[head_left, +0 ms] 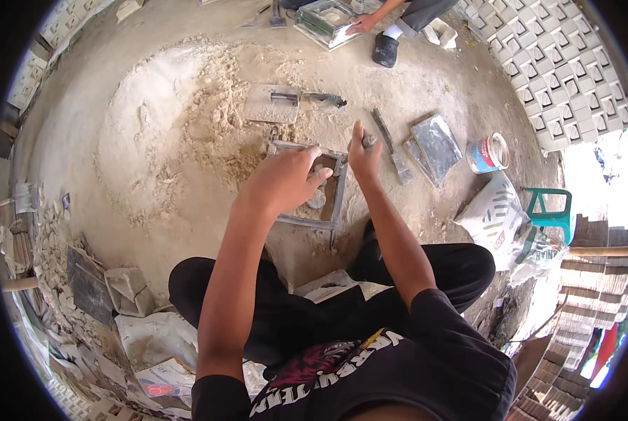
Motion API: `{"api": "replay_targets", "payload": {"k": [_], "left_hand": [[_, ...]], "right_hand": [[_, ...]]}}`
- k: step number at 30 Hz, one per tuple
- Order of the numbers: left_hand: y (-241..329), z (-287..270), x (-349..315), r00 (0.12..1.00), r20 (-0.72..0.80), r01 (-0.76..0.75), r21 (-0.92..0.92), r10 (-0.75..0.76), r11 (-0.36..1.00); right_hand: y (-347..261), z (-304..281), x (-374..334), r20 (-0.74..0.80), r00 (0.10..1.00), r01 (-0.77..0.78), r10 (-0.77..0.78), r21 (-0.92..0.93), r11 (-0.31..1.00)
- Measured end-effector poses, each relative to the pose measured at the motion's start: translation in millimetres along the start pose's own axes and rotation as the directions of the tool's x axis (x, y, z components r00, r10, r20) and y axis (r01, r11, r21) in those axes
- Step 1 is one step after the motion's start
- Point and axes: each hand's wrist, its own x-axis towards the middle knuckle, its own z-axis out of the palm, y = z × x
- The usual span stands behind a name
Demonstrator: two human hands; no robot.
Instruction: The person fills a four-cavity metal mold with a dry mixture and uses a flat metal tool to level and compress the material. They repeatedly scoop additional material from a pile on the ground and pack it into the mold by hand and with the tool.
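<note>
Head view: left hand [284, 179] half-curled, fingers loosely spread over the grey square mould [312, 189] on the sandy floor [152, 140], touching its fill. Right hand [363, 154] closed around a small tool handle [368, 140] just beside the mould's right edge.

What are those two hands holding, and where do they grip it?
Right hand grips a tool handle at its end; left hand rests on the metal mould.

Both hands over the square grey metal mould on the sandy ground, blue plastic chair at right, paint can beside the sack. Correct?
Nearly. The head view shows the plastic chair is green, not blue. Left hand and right hand are over the square grey metal mould.
</note>
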Motion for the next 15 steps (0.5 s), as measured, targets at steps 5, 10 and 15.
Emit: {"api": "replay_targets", "payload": {"k": [5,10,15], "left_hand": [[-4,1,-5,1.000,-0.028,0.000,0.065,0.001,0.998],[-5,0,3,1.000,-0.031,0.005,0.107,-0.002,0.994],[0,3,-1,0.998,0.031,0.054,0.071,-0.056,0.996]], "right_hand": [[-15,-6,-10,-0.047,0.999,0.007,-0.004,0.055,0.998],[-6,-13,8,-0.034,0.998,-0.037,0.045,0.195,0.980],[-7,-18,1,0.003,0.999,-0.048,0.048,0.160,0.986]]}}
